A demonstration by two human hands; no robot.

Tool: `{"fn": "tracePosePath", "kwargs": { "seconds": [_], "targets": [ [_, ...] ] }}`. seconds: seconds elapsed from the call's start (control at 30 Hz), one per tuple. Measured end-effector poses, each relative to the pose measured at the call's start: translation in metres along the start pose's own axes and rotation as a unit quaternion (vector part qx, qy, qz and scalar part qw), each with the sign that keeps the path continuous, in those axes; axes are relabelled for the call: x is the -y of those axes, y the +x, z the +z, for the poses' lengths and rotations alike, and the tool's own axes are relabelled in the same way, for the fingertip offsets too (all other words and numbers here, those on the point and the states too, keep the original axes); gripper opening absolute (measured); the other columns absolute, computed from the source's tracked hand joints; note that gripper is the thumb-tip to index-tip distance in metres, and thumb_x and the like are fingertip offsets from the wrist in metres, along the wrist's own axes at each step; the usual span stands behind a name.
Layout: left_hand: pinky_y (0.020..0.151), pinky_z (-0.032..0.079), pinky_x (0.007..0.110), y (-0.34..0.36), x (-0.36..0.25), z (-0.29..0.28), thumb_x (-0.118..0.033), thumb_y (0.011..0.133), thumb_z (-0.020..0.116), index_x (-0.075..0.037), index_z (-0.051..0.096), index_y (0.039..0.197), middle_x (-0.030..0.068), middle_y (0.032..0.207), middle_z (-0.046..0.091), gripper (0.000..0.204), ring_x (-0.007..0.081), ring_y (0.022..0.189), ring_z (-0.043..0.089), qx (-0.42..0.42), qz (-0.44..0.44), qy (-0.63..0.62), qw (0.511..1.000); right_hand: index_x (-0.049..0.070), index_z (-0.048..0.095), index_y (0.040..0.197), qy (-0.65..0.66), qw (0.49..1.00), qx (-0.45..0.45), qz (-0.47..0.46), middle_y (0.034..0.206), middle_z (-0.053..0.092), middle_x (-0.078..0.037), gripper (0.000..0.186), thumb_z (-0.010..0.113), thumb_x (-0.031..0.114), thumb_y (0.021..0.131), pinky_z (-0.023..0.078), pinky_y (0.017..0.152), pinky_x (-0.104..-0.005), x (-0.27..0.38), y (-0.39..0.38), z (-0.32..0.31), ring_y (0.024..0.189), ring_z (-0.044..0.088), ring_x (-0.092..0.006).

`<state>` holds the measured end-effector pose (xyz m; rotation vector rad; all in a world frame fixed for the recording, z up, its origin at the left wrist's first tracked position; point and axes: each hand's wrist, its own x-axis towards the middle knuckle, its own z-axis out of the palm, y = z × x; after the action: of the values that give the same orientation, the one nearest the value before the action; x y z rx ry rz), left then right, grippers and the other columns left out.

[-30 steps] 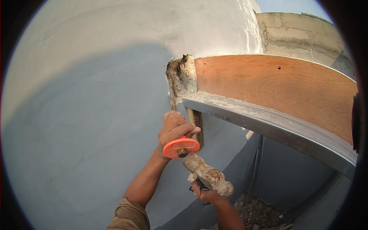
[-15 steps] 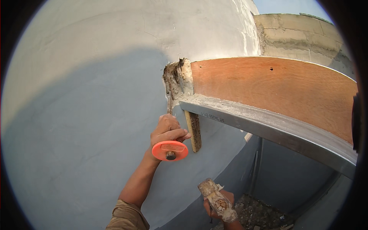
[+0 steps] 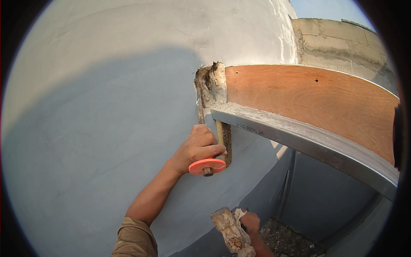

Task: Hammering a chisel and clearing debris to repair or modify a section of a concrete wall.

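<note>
My left hand is closed round a steel chisel with an orange round hand guard; the chisel's upper part reaches into a rough broken hole in the painted, curved wall. Below and to the right, my right hand grips a worn hammer coated in pale crust, its head apart from the chisel's end. A short wooden piece stands behind my left fingers, under the end of a metal channel.
An orange-brown plywood board runs right from the hole along the channel. A weathered block wall rises behind it. Below the channel is a shaded recess with rubble on its floor.
The hammer has dropped down from just beside the chisel's end to the lower edge of the picture. My left hand keeps its grip on the chisel at much the same place.
</note>
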<state>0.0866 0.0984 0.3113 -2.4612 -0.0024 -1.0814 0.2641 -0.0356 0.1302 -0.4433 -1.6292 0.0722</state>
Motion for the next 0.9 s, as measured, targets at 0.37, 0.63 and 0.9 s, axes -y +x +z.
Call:
{"fn": "tracePosePath", "kwargs": {
  "seconds": [0.37,0.63,0.9],
  "targets": [
    [0.08,0.036,0.035,0.007,0.005,-0.007,-0.017,0.062,0.076,-0.012,0.066,0.092,0.0007,0.076,0.048,0.032,0.0212,0.08,0.049,0.031,-0.019,0.011,0.999,0.005,0.055,0.075,-0.077,0.995,-0.043,0.047,0.068,0.058,-0.007,0.021,0.075,0.005,0.069,0.049,0.056,-0.0368,-0.006,0.043,0.022,0.056,0.058,-0.0259],
    [0.084,0.037,0.034,0.004,0.001,-0.009,-0.015,0.057,0.075,-0.014,0.065,0.095,-0.0003,0.081,0.052,0.039,0.0214,0.083,0.051,0.052,-0.067,-0.004,0.996,0.004,0.055,0.076,-0.067,0.993,-0.084,-0.058,0.066,0.058,-0.009,0.016,0.071,0.007,0.076,0.049,0.055,-0.0325,0.005,0.045,0.031,0.056,0.061,-0.0231],
    [0.083,0.037,0.035,0.008,0.007,-0.008,-0.017,0.062,0.076,-0.012,0.065,0.093,0.0,0.078,0.052,0.033,0.0211,0.078,0.051,0.027,-0.024,0.0,0.999,0.002,0.053,0.076,0.039,0.954,-0.173,-0.243,0.061,0.057,-0.007,0.033,0.082,0.016,0.068,0.049,0.054,-0.0285,0.003,0.044,0.033,0.052,0.058,-0.02]
  ]
}}
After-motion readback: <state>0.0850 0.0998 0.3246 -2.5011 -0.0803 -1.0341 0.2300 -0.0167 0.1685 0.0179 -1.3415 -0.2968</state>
